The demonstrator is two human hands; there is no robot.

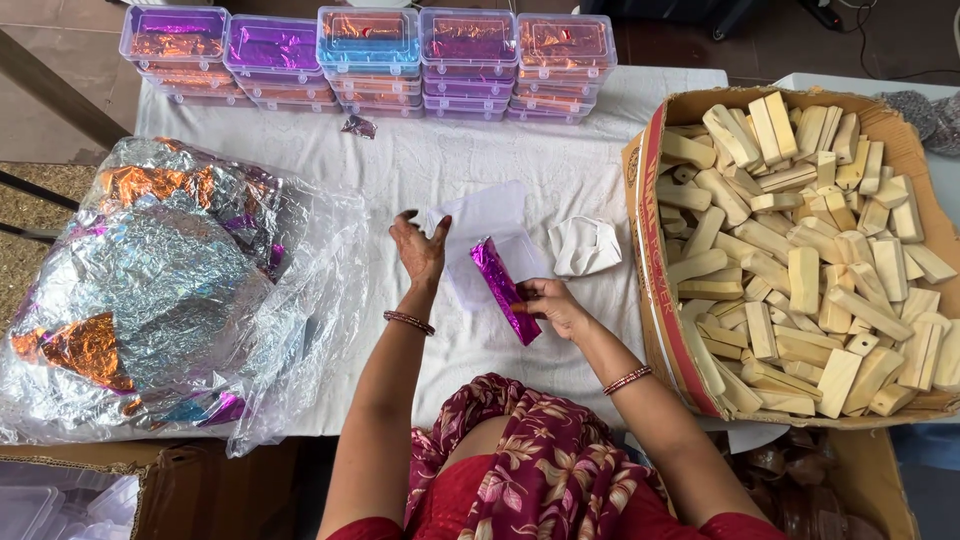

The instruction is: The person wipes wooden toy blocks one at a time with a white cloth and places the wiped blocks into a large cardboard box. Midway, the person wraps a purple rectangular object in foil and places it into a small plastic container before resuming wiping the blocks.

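The right hand point(550, 305) pinches a purple foil bar point(505, 290) near its near end, and the bar lies tilted over a clear box point(490, 225) in the middle of the white cloth point(520, 160). The left hand point(420, 248) is just left of the bar, fingers spread, holding nothing. A carton point(645, 200) of wood blocks point(800, 270) sits on the right, a foil bag point(170, 280) on the left, and stacked boxes point(370, 60) at the far edge.
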